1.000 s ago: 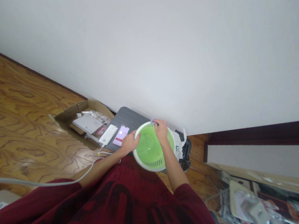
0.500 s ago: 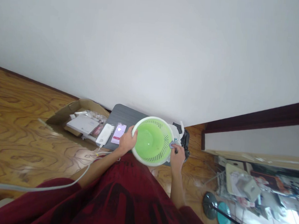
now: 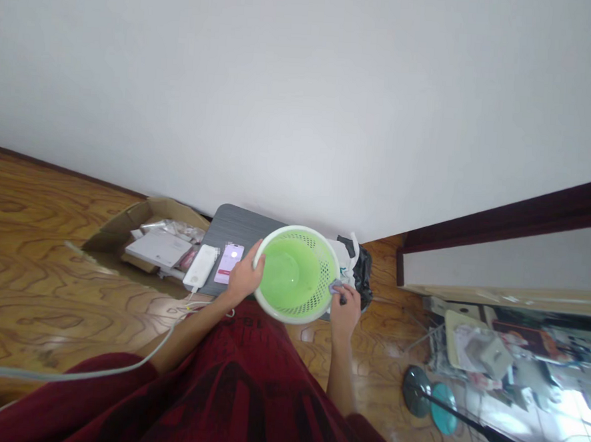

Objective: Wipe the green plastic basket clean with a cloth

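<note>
A round green plastic basket with a white rim and perforated sides is tilted, its mouth toward me. My left hand is closed on its left rim, thumb over the edge. At the right rim my right hand is closed on a small purple-grey cloth, which touches the rim. Most of the cloth is hidden by the fingers. Under and behind the basket is a small dark grey table. A lit phone lies on it near my left hand, beside a white power bank with a cable plugged in.
An open cardboard box with packages stands on the wooden floor at left. A black plastic bag and white bags are right of the basket. A white cable crosses my left arm. The white wall rises behind the table.
The whole view has shifted slightly, so things sit a little further left. My left hand still grips the basket, and my right hand with the cloth stays at its right rim.
</note>
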Motion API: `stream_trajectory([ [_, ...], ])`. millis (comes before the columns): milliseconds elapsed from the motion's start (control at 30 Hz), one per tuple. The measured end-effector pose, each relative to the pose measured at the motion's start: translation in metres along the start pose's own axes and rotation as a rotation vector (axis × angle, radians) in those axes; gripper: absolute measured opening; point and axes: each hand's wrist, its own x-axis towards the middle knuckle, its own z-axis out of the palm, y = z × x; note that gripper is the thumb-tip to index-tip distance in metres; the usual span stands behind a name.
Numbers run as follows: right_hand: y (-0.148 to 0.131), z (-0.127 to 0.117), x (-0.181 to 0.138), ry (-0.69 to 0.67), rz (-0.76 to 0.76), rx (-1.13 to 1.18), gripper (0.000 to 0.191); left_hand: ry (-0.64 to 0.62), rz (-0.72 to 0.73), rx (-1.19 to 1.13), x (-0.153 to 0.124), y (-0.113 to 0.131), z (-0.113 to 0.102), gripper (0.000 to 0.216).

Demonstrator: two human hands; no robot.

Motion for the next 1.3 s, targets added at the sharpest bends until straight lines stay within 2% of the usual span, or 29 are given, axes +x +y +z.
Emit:
stream_trajectory([
  [233,-0.014,0.035,0.085,-0.147,-0.144,0.069,0.028,0.001,-0.048,0.04,0.0,0.007,-0.002,0.057],
  [367,-0.024,0.05,0.108,-0.152,-0.142,0.139,0.026,0.029,-0.046,0.027,-0.001,0.004,0.0,0.056],
  [500,-0.019,0.043,0.09,-0.099,-0.113,0.124,0.027,0.023,-0.047,0.021,-0.001,0.002,0.002,0.056],
  [667,-0.002,0.012,0.031,-0.028,-0.023,0.069,0.025,0.021,-0.046,0.022,-0.001,0.004,0.0,0.055],
  [800,0.001,-0.009,-0.017,-0.044,0.017,0.019,0.026,0.009,-0.038,0.033,-0.001,0.004,-0.001,0.056],
  [900,-0.005,-0.016,-0.035,-0.078,0.003,0.004,0.028,0.018,-0.017,0.024,-0.001,0.002,-0.001,0.056],
  [1067,-0.01,-0.017,-0.029,-0.073,-0.055,-0.028,0.03,0.035,0.0,0.003,0.0,0.0,0.001,0.055],
  [1300,0.001,0.003,0.027,-0.074,-0.169,0.001,0.031,0.024,-0.02,0.031,0.001,0.003,0.0,0.055],
])
